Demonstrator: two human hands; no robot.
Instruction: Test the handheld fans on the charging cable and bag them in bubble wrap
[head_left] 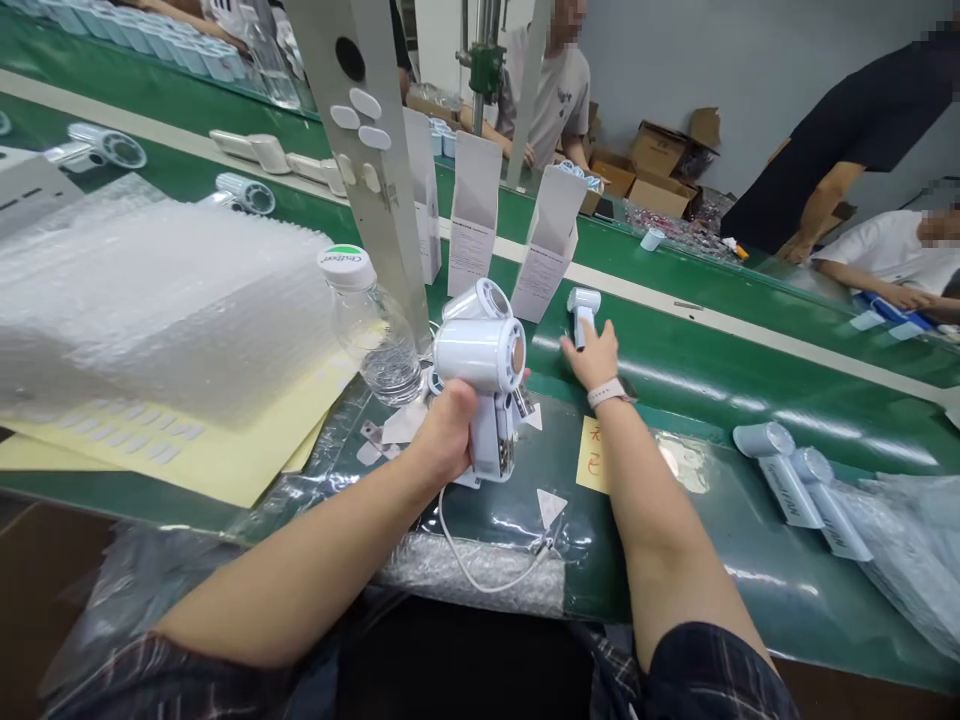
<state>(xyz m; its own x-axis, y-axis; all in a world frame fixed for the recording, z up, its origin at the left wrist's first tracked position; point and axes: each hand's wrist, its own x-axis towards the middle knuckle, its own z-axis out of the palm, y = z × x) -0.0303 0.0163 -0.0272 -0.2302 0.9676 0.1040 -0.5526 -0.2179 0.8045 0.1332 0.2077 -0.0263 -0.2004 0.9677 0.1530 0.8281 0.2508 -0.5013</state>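
Note:
My left hand [448, 432] grips the handle of a white handheld fan [484, 375], held upright above the bench, with a white cable [480, 560] trailing from below it. Right behind it sits a second white fan [476, 300]. My right hand [592, 355], with a watch on the wrist, reaches forward onto the green conveyor belt [712, 370] and rests on the handle of a small white fan [583, 310] lying there.
A water bottle [371, 330] stands left of the held fan, beside a stack of bubble wrap [150, 300] and yellow sheets [225, 465]. Open white boxes [472, 215] stand on the belt. Wrapped fans [784, 470] lie at right. Other people work across the belt.

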